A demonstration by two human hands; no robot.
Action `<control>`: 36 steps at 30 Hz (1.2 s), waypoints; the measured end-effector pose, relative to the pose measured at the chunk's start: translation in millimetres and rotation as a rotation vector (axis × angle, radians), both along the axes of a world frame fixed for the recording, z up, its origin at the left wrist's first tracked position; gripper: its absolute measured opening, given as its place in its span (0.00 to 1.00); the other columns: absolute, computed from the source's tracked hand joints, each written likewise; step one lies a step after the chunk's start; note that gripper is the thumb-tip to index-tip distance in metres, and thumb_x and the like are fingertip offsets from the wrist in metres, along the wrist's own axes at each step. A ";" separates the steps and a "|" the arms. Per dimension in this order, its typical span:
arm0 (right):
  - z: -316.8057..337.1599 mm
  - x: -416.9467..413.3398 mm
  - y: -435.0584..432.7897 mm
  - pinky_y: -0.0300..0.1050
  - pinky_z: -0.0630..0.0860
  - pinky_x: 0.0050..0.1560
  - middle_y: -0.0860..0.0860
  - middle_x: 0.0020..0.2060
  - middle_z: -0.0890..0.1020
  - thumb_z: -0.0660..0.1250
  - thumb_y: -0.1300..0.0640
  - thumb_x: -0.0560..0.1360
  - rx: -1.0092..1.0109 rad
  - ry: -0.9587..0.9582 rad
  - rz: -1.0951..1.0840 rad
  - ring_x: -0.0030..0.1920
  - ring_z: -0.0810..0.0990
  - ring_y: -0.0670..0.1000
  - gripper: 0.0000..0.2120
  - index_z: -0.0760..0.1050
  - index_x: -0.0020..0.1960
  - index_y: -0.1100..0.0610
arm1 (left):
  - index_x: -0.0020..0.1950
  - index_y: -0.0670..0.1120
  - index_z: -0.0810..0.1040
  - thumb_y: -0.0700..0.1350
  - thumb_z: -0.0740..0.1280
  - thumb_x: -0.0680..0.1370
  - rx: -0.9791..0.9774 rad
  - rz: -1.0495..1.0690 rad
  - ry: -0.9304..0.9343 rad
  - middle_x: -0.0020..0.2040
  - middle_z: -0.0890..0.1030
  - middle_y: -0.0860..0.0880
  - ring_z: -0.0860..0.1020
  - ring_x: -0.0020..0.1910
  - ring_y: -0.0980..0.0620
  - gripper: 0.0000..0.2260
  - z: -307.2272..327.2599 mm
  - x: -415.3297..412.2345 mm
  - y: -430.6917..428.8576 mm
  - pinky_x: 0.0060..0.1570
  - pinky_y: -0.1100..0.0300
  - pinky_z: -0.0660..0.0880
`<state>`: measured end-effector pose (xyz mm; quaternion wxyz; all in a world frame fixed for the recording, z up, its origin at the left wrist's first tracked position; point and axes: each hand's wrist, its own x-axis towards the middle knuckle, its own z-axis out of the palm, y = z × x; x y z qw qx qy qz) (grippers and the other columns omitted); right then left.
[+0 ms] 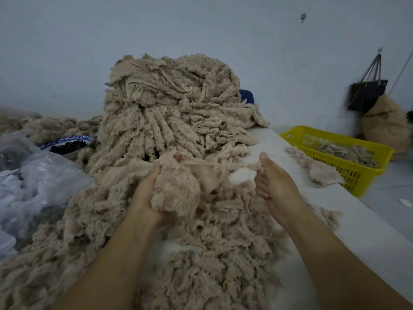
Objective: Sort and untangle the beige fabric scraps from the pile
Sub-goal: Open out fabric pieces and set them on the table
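Two hands work. The left hand (147,193) curls its fingers round one clump (176,189) of beige scraps. The right hand (274,182) pinches the end of one strip (225,164) between thumb and curled fingers; the strip stretches taut from the clump. Just beyond the fingertips rises the tall pile (169,104); more scraps lie under both hands on the table (368,238). Right of the right fingers, one yellow basket (357,177) holds a few scraps. Left of the left fingers, one blue-rimmed bowl (67,139) holds dark pieces, beside plastic bags (40,182).
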<state>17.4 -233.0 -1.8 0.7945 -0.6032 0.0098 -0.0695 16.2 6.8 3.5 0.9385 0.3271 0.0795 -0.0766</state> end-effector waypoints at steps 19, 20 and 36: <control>-15.6 -3.4 24.8 0.38 0.66 0.66 0.42 0.66 0.65 0.68 0.50 0.78 -0.803 -0.293 0.026 0.69 0.66 0.44 0.18 0.69 0.67 0.41 | 0.51 0.43 0.85 0.49 0.63 0.79 0.039 -0.269 -0.104 0.47 0.85 0.45 0.85 0.44 0.47 0.14 1.4 -12.9 -17.6 0.43 0.53 0.82; -16.1 -4.7 29.0 0.42 0.64 0.70 0.43 0.69 0.64 0.67 0.49 0.79 -0.850 -0.334 0.055 0.72 0.63 0.44 0.23 0.66 0.71 0.44 | 0.49 0.42 0.85 0.48 0.63 0.78 0.062 -0.311 -0.126 0.45 0.85 0.45 0.85 0.43 0.48 0.14 2.9 -15.4 -19.8 0.42 0.53 0.82; -0.2 -16.9 19.3 0.37 0.70 0.27 0.40 0.47 0.76 0.59 0.64 0.80 -0.564 -0.313 0.020 0.26 0.71 0.43 0.21 0.71 0.56 0.36 | 0.43 0.43 0.83 0.42 0.68 0.76 0.208 -0.010 -0.210 0.44 0.84 0.47 0.82 0.41 0.52 0.06 8.8 -12.4 -25.4 0.41 0.61 0.79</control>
